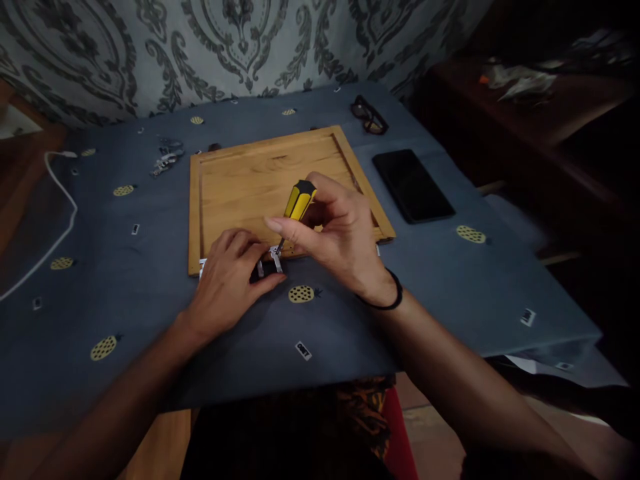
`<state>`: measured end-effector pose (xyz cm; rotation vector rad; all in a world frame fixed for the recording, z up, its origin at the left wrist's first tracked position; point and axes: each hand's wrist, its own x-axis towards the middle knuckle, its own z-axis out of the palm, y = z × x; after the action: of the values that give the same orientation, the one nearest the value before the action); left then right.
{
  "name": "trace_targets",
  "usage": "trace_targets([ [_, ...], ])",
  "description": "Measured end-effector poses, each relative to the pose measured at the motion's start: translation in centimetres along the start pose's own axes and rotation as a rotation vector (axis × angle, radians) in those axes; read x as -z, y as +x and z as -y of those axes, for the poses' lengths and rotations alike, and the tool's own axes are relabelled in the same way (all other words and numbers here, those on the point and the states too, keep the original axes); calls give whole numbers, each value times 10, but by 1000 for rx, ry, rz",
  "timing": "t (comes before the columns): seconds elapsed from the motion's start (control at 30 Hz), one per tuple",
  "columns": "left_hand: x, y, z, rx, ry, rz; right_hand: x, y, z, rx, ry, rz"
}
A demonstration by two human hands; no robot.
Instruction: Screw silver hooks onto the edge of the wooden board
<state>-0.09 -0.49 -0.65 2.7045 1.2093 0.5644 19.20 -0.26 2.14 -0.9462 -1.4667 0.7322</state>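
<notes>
A framed wooden panel (250, 183), like a cabinet door, lies flat on the table. At its near edge sits a small metal hinge (277, 261), partly covered by my fingers. My left hand (227, 280) is closed about the hinge, fingers over the panel's edge and thumb in front. A screwdriver (301, 200) with a yellow and black handle is pinched in my right hand (345, 233). It leans to the upper right, its tip down at the hinge. The exact contact at the tip is too small to make out.
A black phone (413, 185) lies right of the panel, with folded eyeglasses (369, 115) behind it. Several small metal pieces (167, 159) lie left of the panel. A white cable (73, 217) runs along the left side. The blue tablecloth (350, 333) has pineapple prints.
</notes>
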Motion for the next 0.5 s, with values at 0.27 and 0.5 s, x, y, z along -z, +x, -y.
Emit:
trace_targets([
  [0.27, 0, 0, 0, -1, 7, -4, -3, -2, -4, -92, 138, 30],
  [0.5, 0, 0, 1, -6, 22, -11, 7, 2, 0, -90, 167, 147],
])
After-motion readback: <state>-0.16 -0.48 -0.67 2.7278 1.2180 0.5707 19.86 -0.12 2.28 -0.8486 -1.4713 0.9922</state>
